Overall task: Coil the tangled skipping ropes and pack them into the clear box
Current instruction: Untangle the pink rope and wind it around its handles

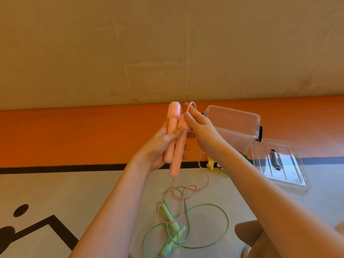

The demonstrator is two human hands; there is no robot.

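- Our left hand [158, 146] clamps both pink plastic rope handles [176, 138] upright.
- Our right hand [201, 131] pinches the thin pink cord [191, 106].
- The clear plastic box [240, 131] sits just beside, against the orange wall band [74, 135].

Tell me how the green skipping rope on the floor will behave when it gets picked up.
The green skipping rope will probably be floppy: its thin cord lies in loose loops. It may drag the pink rope along, since their cords cross. Its handles look like light plastic and will likely dangle.
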